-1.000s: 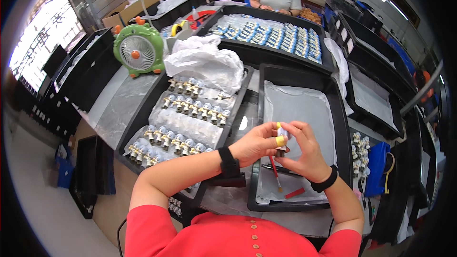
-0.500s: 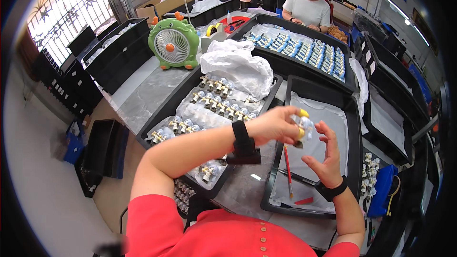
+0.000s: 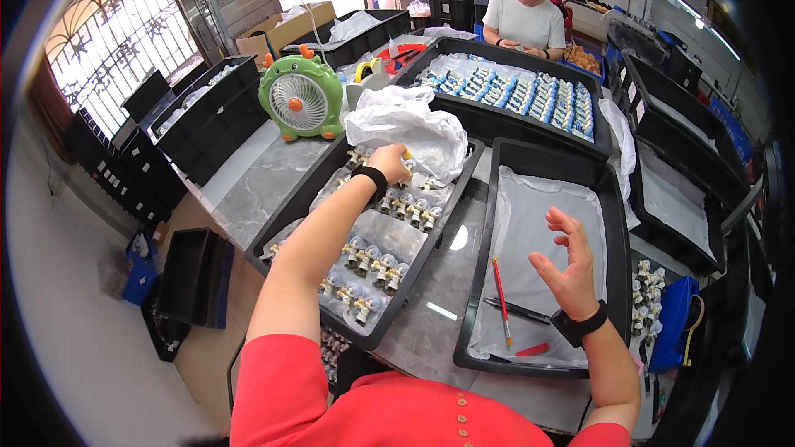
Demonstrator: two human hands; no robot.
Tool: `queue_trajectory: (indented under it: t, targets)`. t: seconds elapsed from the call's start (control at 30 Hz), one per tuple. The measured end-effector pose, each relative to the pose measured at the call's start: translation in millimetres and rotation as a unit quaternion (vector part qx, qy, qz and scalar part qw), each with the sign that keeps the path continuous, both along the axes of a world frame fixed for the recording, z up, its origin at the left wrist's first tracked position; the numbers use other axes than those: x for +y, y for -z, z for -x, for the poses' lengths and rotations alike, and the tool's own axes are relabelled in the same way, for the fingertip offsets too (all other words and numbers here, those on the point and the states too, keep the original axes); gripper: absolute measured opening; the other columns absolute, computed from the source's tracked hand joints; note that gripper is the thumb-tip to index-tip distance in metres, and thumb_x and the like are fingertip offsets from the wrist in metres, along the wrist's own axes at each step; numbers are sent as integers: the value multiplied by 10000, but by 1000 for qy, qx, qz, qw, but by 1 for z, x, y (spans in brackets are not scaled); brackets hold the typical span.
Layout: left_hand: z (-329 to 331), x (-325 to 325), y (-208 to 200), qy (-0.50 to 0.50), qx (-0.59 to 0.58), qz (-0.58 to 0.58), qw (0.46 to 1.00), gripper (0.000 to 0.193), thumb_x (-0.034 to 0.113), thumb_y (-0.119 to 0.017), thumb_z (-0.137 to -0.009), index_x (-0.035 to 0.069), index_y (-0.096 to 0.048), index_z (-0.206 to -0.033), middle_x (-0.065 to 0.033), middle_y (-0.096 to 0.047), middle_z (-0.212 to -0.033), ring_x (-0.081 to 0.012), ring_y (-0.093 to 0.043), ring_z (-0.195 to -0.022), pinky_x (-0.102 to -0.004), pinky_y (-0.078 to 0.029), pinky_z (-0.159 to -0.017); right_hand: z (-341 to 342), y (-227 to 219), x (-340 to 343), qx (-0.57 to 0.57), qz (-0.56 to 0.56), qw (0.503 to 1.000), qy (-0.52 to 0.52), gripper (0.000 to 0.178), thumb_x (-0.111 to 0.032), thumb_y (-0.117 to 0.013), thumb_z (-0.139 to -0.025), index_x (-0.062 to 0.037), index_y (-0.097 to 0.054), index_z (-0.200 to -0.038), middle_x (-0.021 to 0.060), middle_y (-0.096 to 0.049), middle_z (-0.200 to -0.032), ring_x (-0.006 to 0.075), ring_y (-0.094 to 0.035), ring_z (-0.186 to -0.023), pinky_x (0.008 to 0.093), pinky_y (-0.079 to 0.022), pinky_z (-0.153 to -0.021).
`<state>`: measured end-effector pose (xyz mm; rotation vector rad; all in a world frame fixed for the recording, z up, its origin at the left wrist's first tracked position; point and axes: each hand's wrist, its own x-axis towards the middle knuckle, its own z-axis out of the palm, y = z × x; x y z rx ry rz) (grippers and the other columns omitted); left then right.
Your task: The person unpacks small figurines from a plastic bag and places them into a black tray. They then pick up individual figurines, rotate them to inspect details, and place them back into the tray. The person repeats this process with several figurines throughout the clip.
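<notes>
My left hand reaches into the left black tray, with yellow covering on a fingertip. Its fingers are closed on a small figurine, white, pale blue and gold, mostly hidden by the hand. Rows of similar figurines stand on clear plastic sheeting in this tray. My right hand is open and holds nothing, fingers curved and thumb apart. It hovers over the right black tray, which is lined with white sheet. In that tray lie a red brush, a black pen and a small red piece.
Crumpled white sheeting covers the left tray's far end. A green fan stands beyond it. The far tray holds rows of blue-and-white figurines; a person works behind it. More figurines and a blue pouch lie at right.
My left hand has moved from beside my right hand, where it held a figurine, back left to the rows in the left tray. My right hand stays nearly in place, open.
</notes>
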<state>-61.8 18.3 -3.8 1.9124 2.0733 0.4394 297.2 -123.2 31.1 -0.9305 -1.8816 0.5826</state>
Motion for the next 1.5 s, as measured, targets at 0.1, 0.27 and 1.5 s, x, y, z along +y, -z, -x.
queue_trajectory:
  t: [0.1, 0.27, 1.5]
  targets:
    - [-8, 5, 7, -14, 68, -26, 997, 425, 140, -689, -634, 91, -625, -1051, -179, -644, -981, -315, -608, -963, -379, -478, -848, -1, 0, 1, -5, -1, 1000, 6, 583, -119, -708, -712, -64, -478, -1244, 86, -522, -1159, 203, -523, -1025, 314, -423, -824]
    - [1, 23, 29, -23, 92, -34, 995, 425, 123, -645, -632, 84, -642, -1055, -194, -650, -924, -322, -630, -883, -375, -492, -806, 0, -1, 0, -8, 9, 1000, 4, 561, -97, -699, -709, -60, -493, -1228, 92, -526, -1143, 202, -536, -985, 310, -431, -806]
    - [0, 13, 25, -35, 5, -11, 999, 376, 134, -691, -682, 139, -659, -1057, -193, -633, -1008, -329, -604, -955, -398, -464, -870, -2, 6, 4, 6, 53, 999, -11, 524, -86, -684, -743, -64, -496, -1231, 80, -581, -1059, 159, -570, -853, 278, -453, -731]
